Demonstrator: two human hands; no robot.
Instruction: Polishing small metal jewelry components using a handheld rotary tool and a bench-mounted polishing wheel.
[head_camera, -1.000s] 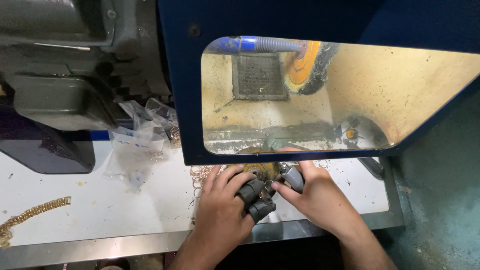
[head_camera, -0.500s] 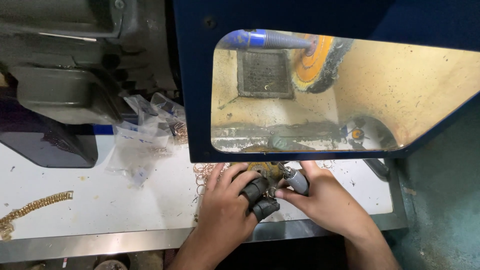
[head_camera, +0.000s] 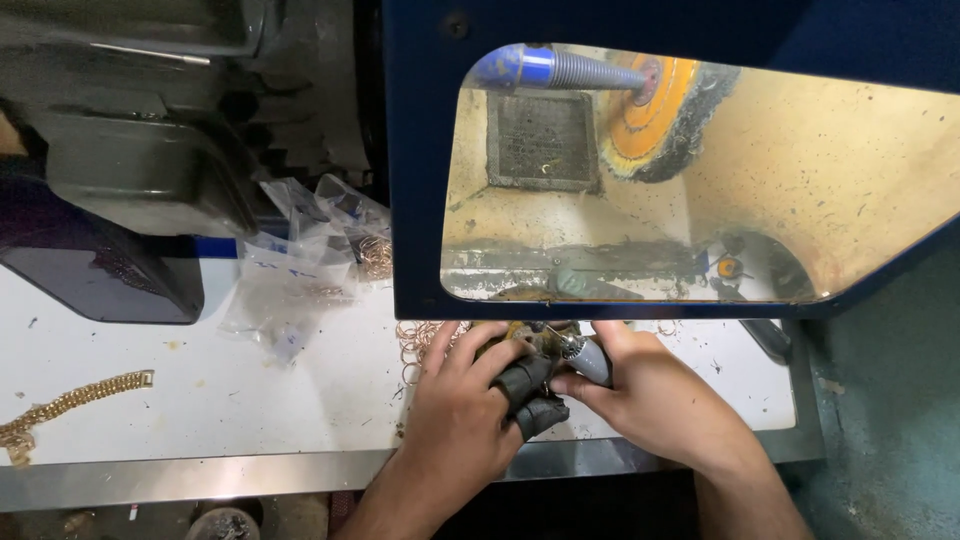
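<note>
Two hands are working close together at the near edge of the white bench (head_camera: 200, 400). Your left hand (head_camera: 462, 415) is curling around a small gold piece (head_camera: 520, 335), and two of its fingers are wearing dark finger guards (head_camera: 530, 395). Your right hand (head_camera: 655, 395) is pinching a small rotary tool (head_camera: 583, 356) with a grey handle, and its tip is touching the gold piece. The piece is sitting between both hands, just under the bottom edge of the blue hood (head_camera: 420, 200).

Since a second ago, both hands are staying in nearly the same spot. Only the fingers are shifting a little, and the right hand is holding the tool a bit closer to the piece. To me that means you are still cleaning up the same small piece, slowly and with care.

Beyond your hands, inside the hood, an orange buffing wheel (head_camera: 650, 115) is sitting on a blue spindle (head_camera: 545, 68). I cannot tell if it is spinning. Just left of your left hand some thin gold rings (head_camera: 415, 345) are lying on the bench. Farther left, clear plastic bags (head_camera: 300, 260) are piling up, and a gold chain (head_camera: 70, 405) is lying well apart from you.
</note>
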